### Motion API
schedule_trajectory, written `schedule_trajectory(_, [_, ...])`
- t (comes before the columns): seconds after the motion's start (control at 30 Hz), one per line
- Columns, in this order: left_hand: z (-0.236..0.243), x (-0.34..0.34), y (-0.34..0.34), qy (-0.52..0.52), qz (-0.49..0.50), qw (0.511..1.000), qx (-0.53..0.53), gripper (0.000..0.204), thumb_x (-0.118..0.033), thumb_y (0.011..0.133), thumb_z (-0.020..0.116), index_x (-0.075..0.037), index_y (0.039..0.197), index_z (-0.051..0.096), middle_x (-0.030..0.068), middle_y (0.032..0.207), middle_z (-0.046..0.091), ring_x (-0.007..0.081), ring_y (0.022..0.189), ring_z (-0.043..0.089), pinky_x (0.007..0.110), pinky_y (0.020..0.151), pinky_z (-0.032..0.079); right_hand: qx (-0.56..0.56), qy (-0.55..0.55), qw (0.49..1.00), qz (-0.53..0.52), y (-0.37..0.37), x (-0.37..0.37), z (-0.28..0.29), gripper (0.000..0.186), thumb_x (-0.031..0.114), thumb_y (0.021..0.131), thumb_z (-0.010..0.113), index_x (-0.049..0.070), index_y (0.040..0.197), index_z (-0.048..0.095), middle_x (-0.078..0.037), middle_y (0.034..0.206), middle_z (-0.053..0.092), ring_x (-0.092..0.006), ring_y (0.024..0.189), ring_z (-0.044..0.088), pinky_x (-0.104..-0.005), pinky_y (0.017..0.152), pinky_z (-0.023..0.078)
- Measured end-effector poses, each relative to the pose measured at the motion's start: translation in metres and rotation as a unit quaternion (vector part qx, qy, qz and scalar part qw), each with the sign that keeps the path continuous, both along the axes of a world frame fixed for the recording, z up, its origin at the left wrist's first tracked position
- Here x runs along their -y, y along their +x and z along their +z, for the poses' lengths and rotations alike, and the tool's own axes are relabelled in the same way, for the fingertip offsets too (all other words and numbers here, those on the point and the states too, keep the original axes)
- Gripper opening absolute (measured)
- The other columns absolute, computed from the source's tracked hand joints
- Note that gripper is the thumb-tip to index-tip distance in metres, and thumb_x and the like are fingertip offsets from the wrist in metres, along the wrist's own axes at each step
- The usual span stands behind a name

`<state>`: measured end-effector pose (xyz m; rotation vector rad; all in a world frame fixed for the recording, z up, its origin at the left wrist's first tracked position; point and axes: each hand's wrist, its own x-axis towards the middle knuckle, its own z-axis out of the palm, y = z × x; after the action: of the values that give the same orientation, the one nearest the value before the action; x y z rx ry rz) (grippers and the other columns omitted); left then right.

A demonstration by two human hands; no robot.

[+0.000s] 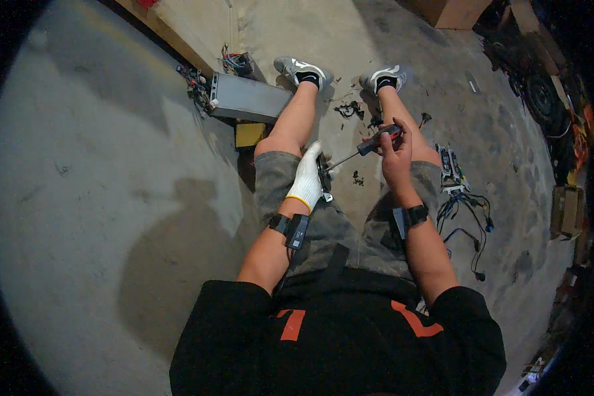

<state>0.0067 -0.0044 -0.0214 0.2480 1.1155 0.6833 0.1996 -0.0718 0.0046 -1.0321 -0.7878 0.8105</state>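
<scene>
My left hand (306,179), in a white knitted glove with a yellow cuff edge, is closed around a small dark part (324,174) above my left thigh. Much of that part is hidden by the glove, so its kind does not show. In my bare right hand (397,160) is a screwdriver (368,146) with a black and red handle. Its thin shaft slants down to the left, and the tip meets or nearly meets the dark part. Small black scraps (358,178) lie on the floor between my legs.
A grey metal box (251,98) with bundled wires stands by my left leg, above a yellow block (250,134). To my right lie metal-cased parts (450,166) and a black cable harness (465,210). Cartons (566,211) and piled scrap line the far right.
</scene>
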Motion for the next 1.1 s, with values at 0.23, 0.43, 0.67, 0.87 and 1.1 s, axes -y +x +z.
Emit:
schedule_trajectory(0.23, [0.0, -0.001, -0.001, 0.001, -0.005, 1.0, 0.011, 0.037, -0.04, 0.087, 0.069, -0.012, 0.109, 0.058, 0.0075, 0.089, 0.06, 0.0205, 0.065, 0.056, 0.033, 0.046, 0.05, 0.011, -0.006, 1.0, -0.018, 0.001, 0.0, 0.0, 0.044, 0.012, 0.101, 0.053, 0.006, 0.14, 0.034, -0.014, 0.116, 0.059, -0.0301, 0.092, 0.07, -0.0381, 0.082, 0.057])
schedule_trajectory(0.43, [0.001, -0.001, -0.001, 0.0, -0.005, 1.0, 0.008, 0.036, -0.04, 0.087, 0.068, -0.013, 0.109, 0.058, 0.0072, 0.089, 0.06, 0.0203, 0.065, 0.056, 0.033, 0.046, 0.049, 0.014, -0.012, 1.0, -0.016, -0.003, 0.001, 0.004, 0.044, 0.012, 0.101, 0.053, 0.006, 0.14, 0.033, -0.013, 0.117, 0.059, -0.0296, 0.093, 0.07, -0.0365, 0.083, 0.057])
schedule_trajectory(0.67, [0.005, -0.001, -0.005, 0.005, 0.007, 1.0, 0.018, 0.033, -0.037, 0.089, 0.067, -0.012, 0.108, 0.057, 0.0066, 0.088, 0.059, 0.02, 0.065, 0.056, 0.032, 0.046, 0.049, 0.015, -0.016, 1.0, 0.012, 0.004, 0.0, 0.011, 0.046, 0.013, 0.104, 0.047, 0.003, 0.147, 0.035, -0.012, 0.129, 0.057, -0.0257, 0.105, 0.066, -0.0325, 0.088, 0.054])
schedule_trajectory(0.87, [0.003, -0.001, -0.004, -0.014, 0.023, 0.999, 0.019, 0.033, -0.038, 0.09, 0.065, -0.012, 0.107, 0.057, 0.0074, 0.089, 0.059, 0.0203, 0.067, 0.056, 0.032, 0.046, 0.049, 0.164, -0.073, 0.984, 0.007, 0.022, 0.006, 0.005, 0.042, 0.012, 0.103, 0.048, 0.002, 0.144, 0.044, -0.011, 0.133, 0.056, -0.0205, 0.113, 0.061, -0.0317, 0.092, 0.052])
schedule_trajectory(1.1, [0.003, -0.001, -0.009, -0.014, 0.029, 0.999, -0.002, 0.034, -0.04, 0.091, 0.064, -0.011, 0.107, 0.057, 0.0079, 0.089, 0.059, 0.0202, 0.067, 0.055, 0.033, 0.046, 0.049, 0.029, -0.048, 0.997, 0.058, 0.007, 0.007, 0.032, 0.046, 0.01, 0.099, 0.056, 0.003, 0.142, 0.043, -0.012, 0.131, 0.057, -0.0214, 0.111, 0.061, -0.0322, 0.094, 0.05])
